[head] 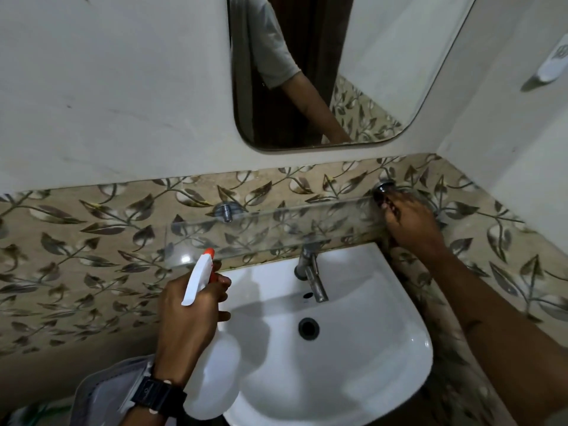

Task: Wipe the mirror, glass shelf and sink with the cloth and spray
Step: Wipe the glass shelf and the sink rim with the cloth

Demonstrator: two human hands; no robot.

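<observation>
My left hand (pixel 187 315) grips a white spray bottle (pixel 212 373) with an orange nozzle, held over the left rim of the white sink (pixel 353 348); the nozzle points up at the glass shelf (pixel 270 222). My right hand (pixel 412 219) rests at the shelf's right end, its bent fingers against the metal bracket (pixel 383 187); whether it holds anything is hidden. A grey cloth (pixel 104 392) hangs by my left forearm at the lower left. The mirror (pixel 368 72) is on the wall above the shelf and reflects my arm.
A steel tap (pixel 313 275) sticks out over the basin under the shelf, above the drain hole (pixel 308 328). A second shelf bracket (pixel 226 210) sits left of centre. Leaf-patterned tiles run behind. A white wall holder (pixel 553 63) is on the right wall.
</observation>
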